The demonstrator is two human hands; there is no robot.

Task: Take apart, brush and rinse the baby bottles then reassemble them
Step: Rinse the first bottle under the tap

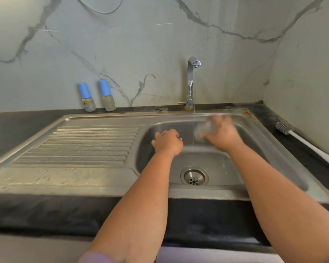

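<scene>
Both hands are over the basin of a steel sink, under a thin stream of water that falls from the tap at the far rim. The right hand grips a clear bottle body, fingers curled round it, and holds it on its side with 1 end pointing left into the stream; the hand and bottle are blurred, so finer detail is lost. The left hand is just left of the stream with its fingers curled into a fist; whether it holds some small part I cannot tell.

On the dark counter at the far left, against the marbled wall, 2 assembled baby bottles with blue caps stand upright side by side, close but apart: the left bottle and the right bottle.

A bottle brush with a white handle lies on the counter to the right of the sink, bristle end towards the far side. The ribbed drainboard fills the left half of the sink unit, and the drain sits in the near part of the basin.
</scene>
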